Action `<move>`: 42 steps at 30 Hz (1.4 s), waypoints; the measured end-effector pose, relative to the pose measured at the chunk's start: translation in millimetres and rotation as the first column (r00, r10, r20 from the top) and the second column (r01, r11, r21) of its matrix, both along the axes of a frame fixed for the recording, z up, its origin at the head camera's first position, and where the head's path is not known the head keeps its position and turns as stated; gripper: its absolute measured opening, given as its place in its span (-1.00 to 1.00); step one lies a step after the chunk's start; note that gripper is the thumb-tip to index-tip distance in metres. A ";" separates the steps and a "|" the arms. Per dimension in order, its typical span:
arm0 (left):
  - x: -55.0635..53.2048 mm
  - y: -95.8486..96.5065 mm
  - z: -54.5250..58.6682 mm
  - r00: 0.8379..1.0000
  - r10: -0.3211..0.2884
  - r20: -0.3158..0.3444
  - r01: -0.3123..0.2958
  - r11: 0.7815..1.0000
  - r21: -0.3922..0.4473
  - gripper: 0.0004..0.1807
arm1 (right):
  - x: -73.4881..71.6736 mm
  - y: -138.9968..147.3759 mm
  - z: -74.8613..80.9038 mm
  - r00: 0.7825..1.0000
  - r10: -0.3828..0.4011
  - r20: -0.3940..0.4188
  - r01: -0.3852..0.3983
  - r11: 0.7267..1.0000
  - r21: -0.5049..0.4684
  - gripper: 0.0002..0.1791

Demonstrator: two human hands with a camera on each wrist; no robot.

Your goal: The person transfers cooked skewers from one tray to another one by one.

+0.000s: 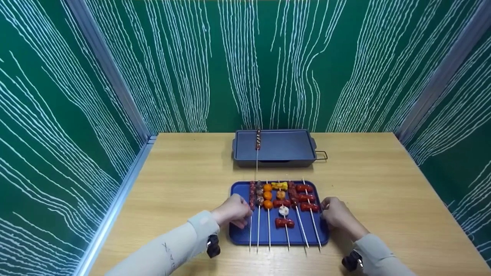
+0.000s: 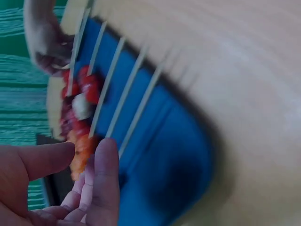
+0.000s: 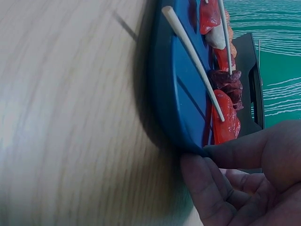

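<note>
A blue tray (image 1: pixel 239 235) lies on the table with several food skewers side by side, their bare sticks toward me. My left hand (image 1: pixel 234 211) is over the tray's left side, beside the leftmost skewer (image 1: pixel 252 195) of small red pieces. In the left wrist view, its thumb and fingers (image 2: pixel 106 174) stand apart with nothing visible between them. At the tray's right edge, my right hand (image 1: pixel 337 212) pinches the rim between thumb and index finger (image 3: pixel 195 172). Nearest to it is a skewer of red sausage pieces (image 1: pixel 305 198). Other skewers carry orange balls (image 1: pixel 267 195) and mixed pieces (image 1: pixel 284 211).
Behind the tray stands a dark rectangular grill pan (image 1: pixel 284 145) with a wire handle (image 1: pixel 322 155) on its right. One skewer (image 1: pixel 258 140) lies on its left part, stick overhanging the front. Green panels (image 1: pixel 238 76) with white lines enclose the wooden table (image 1: pixel 184 172).
</note>
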State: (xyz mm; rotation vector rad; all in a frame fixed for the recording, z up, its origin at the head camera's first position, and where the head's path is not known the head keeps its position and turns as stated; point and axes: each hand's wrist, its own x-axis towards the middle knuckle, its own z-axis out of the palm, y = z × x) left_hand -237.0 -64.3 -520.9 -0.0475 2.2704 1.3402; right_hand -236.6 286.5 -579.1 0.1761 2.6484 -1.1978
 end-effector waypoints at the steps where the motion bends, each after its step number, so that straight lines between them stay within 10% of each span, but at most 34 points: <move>1: -2.7 -0.4 2.4 1.000 0.000 -0.006 0.000 1.000 0.016 -0.65 | 0.1 0.0 0.1 1.000 -0.001 0.000 0.001 1.000 0.001 -0.82; 22: -58.9 5.6 42.9 0.989 0.110 -0.094 -0.096 0.984 0.148 -0.92 | -0.8 0.5 -2.3 0.999 0.010 -0.043 -0.010 1.000 0.009 -0.86; 42: -88.0 20.7 43.6 0.973 0.204 -0.106 -0.174 0.956 0.235 -0.89 | 0.6 1.2 -2.3 0.998 0.009 -0.057 -0.008 1.000 0.012 -0.84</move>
